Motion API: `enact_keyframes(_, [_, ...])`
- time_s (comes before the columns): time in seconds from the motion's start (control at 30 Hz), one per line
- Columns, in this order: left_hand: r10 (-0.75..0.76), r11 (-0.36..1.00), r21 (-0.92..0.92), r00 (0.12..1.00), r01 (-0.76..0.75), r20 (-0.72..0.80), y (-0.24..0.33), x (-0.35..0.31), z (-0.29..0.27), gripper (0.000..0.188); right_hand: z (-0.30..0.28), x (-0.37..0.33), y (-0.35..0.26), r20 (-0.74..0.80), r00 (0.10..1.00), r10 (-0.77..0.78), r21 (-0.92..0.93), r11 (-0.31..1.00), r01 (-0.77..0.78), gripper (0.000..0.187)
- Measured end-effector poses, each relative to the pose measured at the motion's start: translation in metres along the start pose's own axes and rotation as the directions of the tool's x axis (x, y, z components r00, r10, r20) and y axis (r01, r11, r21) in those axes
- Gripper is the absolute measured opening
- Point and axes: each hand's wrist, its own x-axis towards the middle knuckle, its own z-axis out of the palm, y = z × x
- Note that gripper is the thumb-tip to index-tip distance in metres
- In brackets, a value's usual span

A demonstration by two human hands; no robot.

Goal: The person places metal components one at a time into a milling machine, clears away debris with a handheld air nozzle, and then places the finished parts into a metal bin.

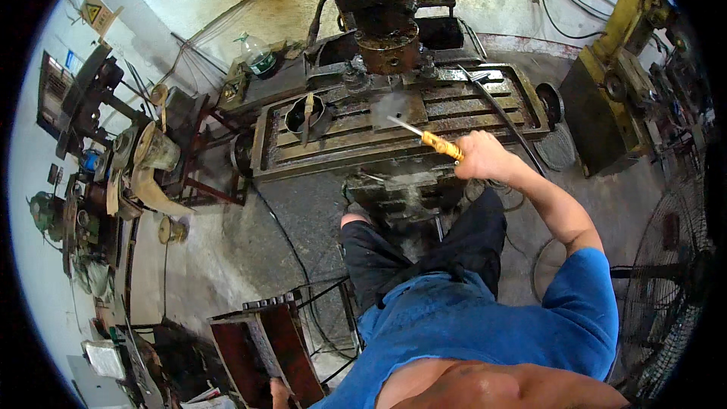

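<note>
My right hand [480,156] is wrapped round a yellow air blow gun [442,145], its thin metal nozzle pointing over the slotted bed of a milling machine [348,153]. Beyond the nozzle tip lies a flat metal plate [413,108] on the bed, with a pale misty patch over it. Low in the picture, my left hand [279,392] is beside a dark red metal box or rack [299,348]; only a small part of it shows, and its fingers cannot be made out.
A round pot [291,118] with a brush [307,117] stands on the bed's left. A long bar [503,115] leans across its right end. The machine's spindle head [388,45] hangs over the back. A fan [655,280] stands at the right; a cable [291,238] crosses the floor.
</note>
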Motion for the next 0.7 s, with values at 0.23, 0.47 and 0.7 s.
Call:
enact_keyframes(0.23, [0.24, 0.585, -0.791, 0.97, -0.18, -0.044, 0.14, 0.022, -0.092, 0.009, 0.01, -0.022, -0.068, 0.218, 0.876, -0.43, 0.127, 0.903, 0.411, 0.033])
enact_keyframes(0.47, [0.581, -0.186, -0.956, 0.81, 0.226, 0.079, 0.434, 0.042, 0.019, 0.024, 0.013, -0.015, -0.125, 0.161, 0.856, -0.491, 0.251, 0.859, 0.446, 0.028])
enact_keyframes(0.7, [0.716, -0.098, -0.85, 0.63, 0.518, 0.301, 0.584, -0.026, 0.118, 0.012, 0.007, -0.015, -0.092, 0.104, 0.95, -0.293, 0.151, 0.949, 0.276, 0.025])
